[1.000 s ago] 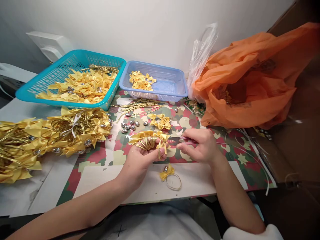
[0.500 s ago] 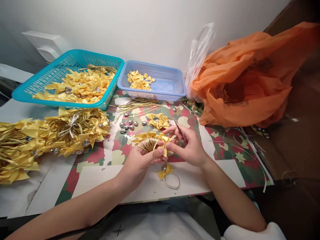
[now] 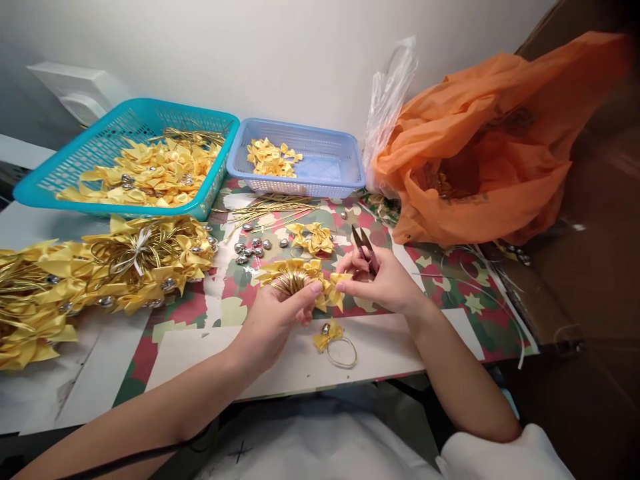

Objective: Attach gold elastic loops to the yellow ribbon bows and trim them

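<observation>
My left hand (image 3: 280, 313) grips a bundle of yellow bows (image 3: 287, 269) by its gold cord loops. My right hand (image 3: 385, 283) pinches a yellow bow at the bundle's right side between thumb and finger, and small dark scissors (image 3: 364, 247) are tucked in the same hand, blades pointing up. Below the hands, a single yellow bow (image 3: 327, 337) with a silver bell and a cord loop lies on white paper (image 3: 200, 353). Behind the bundle are a few loose bows (image 3: 313, 239) and several silver bells (image 3: 257, 252).
A teal basket (image 3: 35, 190) of bows stands back left, beside a blue basket (image 3: 340, 170) with small bows. Gold cords (image 3: 275, 210) lie before them. Tied bow bundles (image 3: 140, 260) fill the left. An orange bag (image 3: 480, 213) stands at the right.
My right hand has shifted slightly away from my left, and the bow in its fingers shows more clearly. The scissors now point more upright with their blades apart. The whole view has shifted slightly.
</observation>
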Available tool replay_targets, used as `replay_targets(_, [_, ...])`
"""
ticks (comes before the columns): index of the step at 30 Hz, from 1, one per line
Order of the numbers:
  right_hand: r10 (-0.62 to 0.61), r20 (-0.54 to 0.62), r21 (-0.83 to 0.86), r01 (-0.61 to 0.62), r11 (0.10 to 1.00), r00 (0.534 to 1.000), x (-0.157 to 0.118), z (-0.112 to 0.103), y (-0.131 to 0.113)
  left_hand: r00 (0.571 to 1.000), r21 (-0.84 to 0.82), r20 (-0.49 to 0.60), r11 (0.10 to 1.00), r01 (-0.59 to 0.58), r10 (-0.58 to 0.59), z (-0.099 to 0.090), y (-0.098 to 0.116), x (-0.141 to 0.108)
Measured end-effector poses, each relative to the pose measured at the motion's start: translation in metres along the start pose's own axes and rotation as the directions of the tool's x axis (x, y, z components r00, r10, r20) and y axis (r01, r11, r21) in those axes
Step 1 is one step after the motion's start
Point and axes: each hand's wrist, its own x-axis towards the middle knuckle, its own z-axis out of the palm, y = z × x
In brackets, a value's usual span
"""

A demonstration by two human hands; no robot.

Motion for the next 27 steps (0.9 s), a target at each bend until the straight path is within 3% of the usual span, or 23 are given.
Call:
replay_targets(2, [0.056, 0.052, -0.11, -0.05, 0.993, 0.997, -0.003, -0.006, -0.003, 1.0, -0.066, 0.007, 0.998, 0.014, -0.013, 0.0, 0.001, 0.0])
replay_targets(3, [0.104, 0.139, -0.161, -0.082, 0.984, 0.985, -0.004, -0.008, -0.003, 1.0, -0.099, 0.005, 0.995, 0.023, -0.022, 0.0, 0.002, 0.0])
replay_targets(4, [0.165, 0.258, -0.201, -0.114, 0.973, 0.952, -0.006, -0.01, -0.003, 0.999, -0.128, -0.003, 0.991, 0.033, -0.033, 0.0, 0.002, 0.001])
replay_targets(6, [0.271, 0.48, -0.259, -0.16, 0.953, 0.835, -0.007, -0.009, -0.002, 0.998, -0.171, -0.03, 0.984, 0.046, -0.052, 0.0, 0.004, 0.001])
replay_targets(7, [0.303, 0.544, -0.288, -0.165, 0.943, 0.782, -0.007, -0.006, 0.0, 0.997, -0.189, -0.049, 0.981, 0.047, -0.058, 0.0, 0.004, 0.001])
replay_targets(8, [0.321, 0.568, -0.32, -0.155, 0.934, 0.758, -0.007, -0.003, 0.002, 0.996, -0.207, -0.068, 0.977, 0.046, -0.062, 0.0, 0.005, 0.001])
replay_targets(15, [0.224, 0.503, -0.516, 0.082, 0.853, 0.835, -0.005, 0.012, 0.009, 0.989, -0.269, -0.143, 0.963, 0.005, -0.045, 0.002, 0.007, 0.002])
replay_targets(21, [0.222, 0.421, -0.549, 0.052, 0.834, 0.879, -0.008, 0.018, 0.007, 0.988, -0.271, -0.156, 0.962, -0.031, -0.013, 0.0, 0.007, 0.003])
replay_targets(24, [0.146, 0.358, -0.57, 0.092, 0.817, 0.922, -0.01, 0.021, 0.007, 0.989, -0.278, -0.15, 0.96, -0.026, -0.017, 0.0, 0.009, 0.004])
replay_targets(27, [0.106, 0.315, -0.463, 0.055, 0.885, 0.943, -0.01, 0.014, 0.006, 0.99, -0.298, -0.144, 0.953, -0.044, 0.0, 0.0, 0.01, 0.004])
